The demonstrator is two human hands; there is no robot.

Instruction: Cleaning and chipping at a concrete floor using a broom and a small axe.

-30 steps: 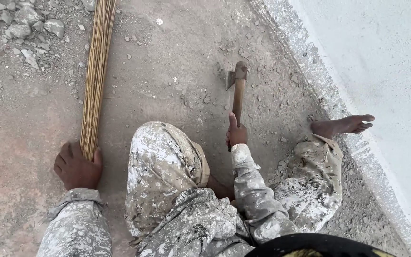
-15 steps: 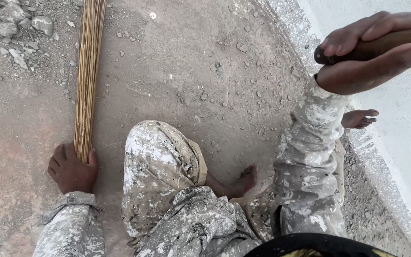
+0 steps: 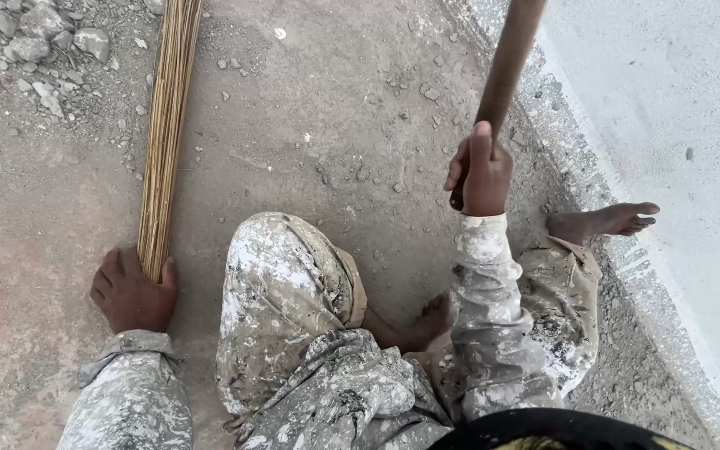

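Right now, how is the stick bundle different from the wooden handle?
The stick bundle is many thin yellowish sticks lying on the ground under the left hand. The wooden handle is one thick brown piece, raised in the right hand. Both are long and gripped at one end.

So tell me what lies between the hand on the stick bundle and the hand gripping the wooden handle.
In the head view, the person's bent knee and bare gritty ground lie between left hand and right hand.
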